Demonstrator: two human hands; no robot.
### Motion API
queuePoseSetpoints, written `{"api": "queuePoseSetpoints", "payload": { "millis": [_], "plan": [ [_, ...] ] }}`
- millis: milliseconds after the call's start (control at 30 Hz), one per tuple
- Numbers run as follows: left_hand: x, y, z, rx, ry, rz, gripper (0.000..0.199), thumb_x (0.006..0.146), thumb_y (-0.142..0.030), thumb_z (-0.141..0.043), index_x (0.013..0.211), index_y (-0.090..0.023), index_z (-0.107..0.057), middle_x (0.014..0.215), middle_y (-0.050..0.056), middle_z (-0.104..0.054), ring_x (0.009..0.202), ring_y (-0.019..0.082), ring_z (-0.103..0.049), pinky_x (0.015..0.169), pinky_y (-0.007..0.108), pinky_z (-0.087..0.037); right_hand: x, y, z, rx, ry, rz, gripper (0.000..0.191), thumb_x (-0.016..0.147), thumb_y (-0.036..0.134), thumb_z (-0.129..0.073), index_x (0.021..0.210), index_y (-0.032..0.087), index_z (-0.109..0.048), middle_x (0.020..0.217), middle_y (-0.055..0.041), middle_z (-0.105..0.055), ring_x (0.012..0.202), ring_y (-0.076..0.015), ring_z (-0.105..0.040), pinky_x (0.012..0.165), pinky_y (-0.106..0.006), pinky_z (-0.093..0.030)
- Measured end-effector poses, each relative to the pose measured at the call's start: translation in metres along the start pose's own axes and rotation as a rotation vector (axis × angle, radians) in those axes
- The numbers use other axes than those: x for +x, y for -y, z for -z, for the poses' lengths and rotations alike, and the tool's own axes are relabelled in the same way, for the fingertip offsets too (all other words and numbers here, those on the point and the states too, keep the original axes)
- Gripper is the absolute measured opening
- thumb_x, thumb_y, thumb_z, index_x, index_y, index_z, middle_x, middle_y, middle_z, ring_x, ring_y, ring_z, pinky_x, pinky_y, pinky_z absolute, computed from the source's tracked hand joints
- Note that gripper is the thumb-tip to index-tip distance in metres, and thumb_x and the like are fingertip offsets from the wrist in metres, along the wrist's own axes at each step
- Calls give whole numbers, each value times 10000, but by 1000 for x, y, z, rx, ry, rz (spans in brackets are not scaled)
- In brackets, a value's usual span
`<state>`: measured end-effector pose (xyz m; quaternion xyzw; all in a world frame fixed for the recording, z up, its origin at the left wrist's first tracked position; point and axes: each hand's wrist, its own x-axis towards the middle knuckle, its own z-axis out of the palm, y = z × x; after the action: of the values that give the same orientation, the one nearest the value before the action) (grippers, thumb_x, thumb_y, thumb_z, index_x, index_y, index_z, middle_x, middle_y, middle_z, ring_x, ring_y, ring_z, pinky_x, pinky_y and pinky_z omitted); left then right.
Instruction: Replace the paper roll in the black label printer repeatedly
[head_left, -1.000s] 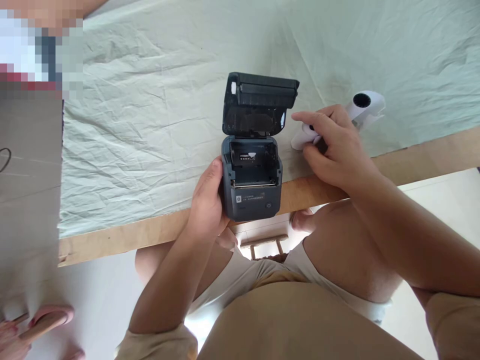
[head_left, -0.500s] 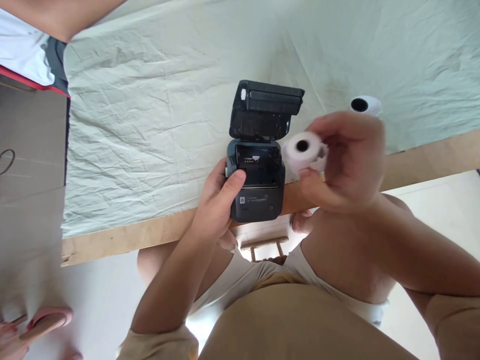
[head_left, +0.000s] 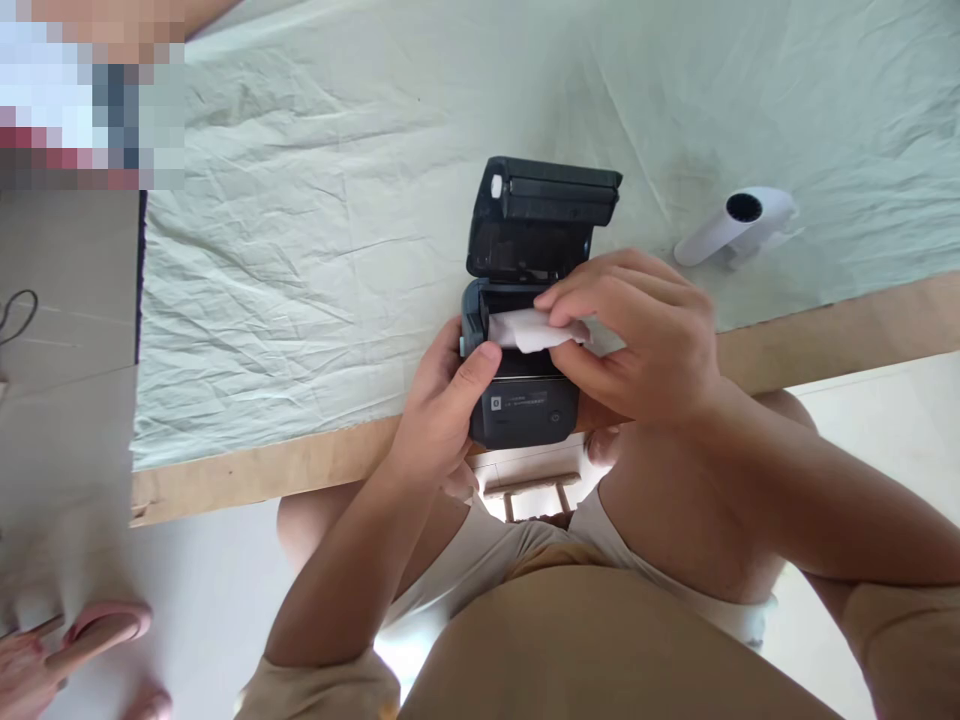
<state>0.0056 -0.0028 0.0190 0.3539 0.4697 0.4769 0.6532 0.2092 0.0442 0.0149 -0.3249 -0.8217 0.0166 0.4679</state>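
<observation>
A dark portable label printer [head_left: 521, 412] rests at the table's front edge with its lid [head_left: 541, 215] swung up. My left hand [head_left: 442, 410] grips the printer's left side, thumb on the rim of the open bay. A white paper roll [head_left: 529, 328] lies sideways in the bay, its loose end hanging toward me. My right hand [head_left: 637, 330] pinches the right part of this roll between fingers and thumb. To the right on the cloth lies another white roll [head_left: 705, 235] with a black core, clear wrapping beside it.
A pale green wrinkled cloth [head_left: 300, 250] covers the wooden table, whose bare front edge [head_left: 262, 478] runs before my knees. At the upper left is another person's arm [head_left: 206, 12], partly pixelated. A foot in a pink slipper [head_left: 112, 620] shows on the floor at lower left.
My right hand has carried the paper roll left into the printer's bay and turned it sideways. My left hand still holds the printer. The other roll now shows more fully.
</observation>
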Motion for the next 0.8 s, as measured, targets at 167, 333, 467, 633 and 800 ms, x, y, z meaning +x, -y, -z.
{"api": "queuePoseSetpoints", "payload": {
  "millis": [167,333,467,633,800],
  "plan": [
    [1,3,3,-27,47,-34,548,902,-717,-900,1071,-223,-733,980,64,-814,1010,306,-837,799,381,-700,-8,12,-3,54,1,110,220,947,77,-654,946,284,-580,989,49,-853,944,-191,-771,777,-403,-542],
    [3,6,6,-10,45,-98,743,792,-512,-1039,1379,-297,-637,1204,48,-816,1123,291,-824,885,369,-702,-17,13,-6,94,59,162,88,1084,264,-618,1000,281,-599,1029,25,-830,999,-191,-763,826,-421,-517],
    [1,5,4,21,34,-70,970,705,-372,-1086,1513,-320,-552,1233,51,-803,1068,298,-822,829,355,-683,-17,9,2,129,30,107,95,1105,297,-589,1011,286,-592,965,-10,-776,898,-204,-741,781,-439,-549],
    [-1,4,4,19,2,-48,897,758,-327,-1057,1535,-330,-609,1266,70,-814,1112,321,-824,881,375,-687,-10,-3,10,99,-70,-216,312,993,279,-633,1288,352,-566,1385,-88,-731,1211,-296,-750,904,-503,-641],
    [0,5,7,35,26,-67,916,745,-362,-1072,1540,-313,-619,1533,116,-756,1461,397,-723,1127,434,-652,-2,-20,7,341,99,-382,530,1060,433,-559,1567,376,-415,1536,-92,-723,1414,-300,-729,1165,-562,-620]
  ]
}}
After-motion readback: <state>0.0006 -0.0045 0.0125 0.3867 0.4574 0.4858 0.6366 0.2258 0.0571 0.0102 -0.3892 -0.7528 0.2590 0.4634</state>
